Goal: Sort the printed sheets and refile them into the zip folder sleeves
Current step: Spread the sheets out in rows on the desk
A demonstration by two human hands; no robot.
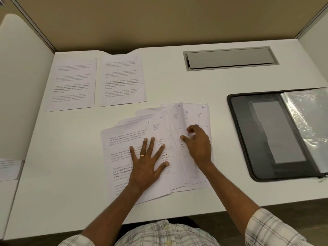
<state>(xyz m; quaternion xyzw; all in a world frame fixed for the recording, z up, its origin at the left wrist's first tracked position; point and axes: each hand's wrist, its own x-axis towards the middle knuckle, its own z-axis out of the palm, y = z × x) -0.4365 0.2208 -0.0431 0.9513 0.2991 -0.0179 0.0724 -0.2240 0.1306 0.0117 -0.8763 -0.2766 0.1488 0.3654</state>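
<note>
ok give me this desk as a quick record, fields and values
left hand: flat, pressing fanned sheets at number 9
right hand: fingers curled on the fan near number 4; pinch unclear
numbers showing: 9, 8, 5, 4, 10
set aside: far-left sheet beside second sheet
zip folder: open at right, clear sleeve showing

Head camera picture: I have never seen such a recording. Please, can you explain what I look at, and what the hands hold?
No machine here: a person wears a camera on the head, looking down at a white desk. The left hand presses flat on the fanned sheets, numbered by hand. The right hand seems to pinch one sheet's edge. Two separate sheets lie further back on the left. The open zip folder, with clear sleeves, lies at right.
</note>
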